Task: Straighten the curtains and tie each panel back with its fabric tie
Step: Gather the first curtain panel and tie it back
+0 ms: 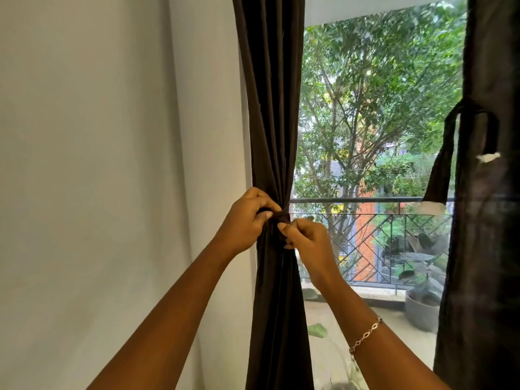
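Left panel, soft limp dark cloth, likely light, gathered at the window's left edge; tie cinched round its waist, pinched by left hand and right hand, fingers curled; best gripped by its ends, close in.

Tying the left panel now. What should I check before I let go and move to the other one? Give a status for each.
1. Left panel gathered: ok, its folds are drawn into a narrow waist at the left tie.
2. Left hand grip: ok, its fingers are curled on that tie.
3. Right hand grip: ok, it pinches the tie from the front.
4. Knot finished: cannot tell, both hands cover it.
5. Right panel tied back: not ok, the right tie hangs loose at its edge.
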